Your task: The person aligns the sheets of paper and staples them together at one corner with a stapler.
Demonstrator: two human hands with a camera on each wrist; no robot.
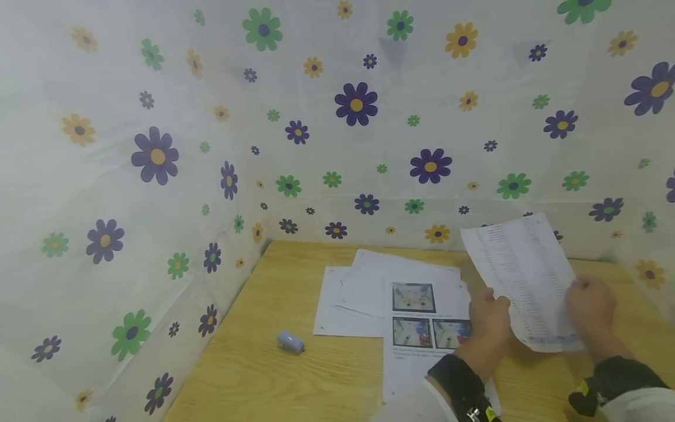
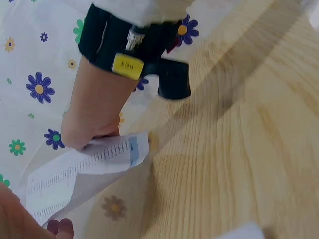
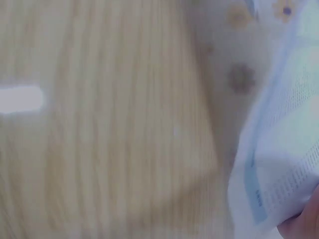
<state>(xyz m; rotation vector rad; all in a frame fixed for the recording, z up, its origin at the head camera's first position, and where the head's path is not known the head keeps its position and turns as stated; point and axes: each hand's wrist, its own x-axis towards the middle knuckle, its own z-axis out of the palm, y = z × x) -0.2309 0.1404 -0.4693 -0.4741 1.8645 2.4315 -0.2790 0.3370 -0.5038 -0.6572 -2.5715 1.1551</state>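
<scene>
White printed paper (image 1: 527, 281) tilts up over the right side of our wooden table (image 1: 237, 375). Our left hand (image 1: 490, 319) pinches its left edge while our right hand (image 1: 592, 310) grips its right edge. To its left we have overlapping sheets (image 1: 348, 324), one bearing three pictures, and, farther left, a small grey-blue object (image 1: 290, 341).

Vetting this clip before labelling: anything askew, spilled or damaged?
Loose papers on the table overlap at differing angles, edges not squared, so they look askew. The sheet held by the left hand and right hand is bowed, likely just from handling. No spill or damage visible.
</scene>
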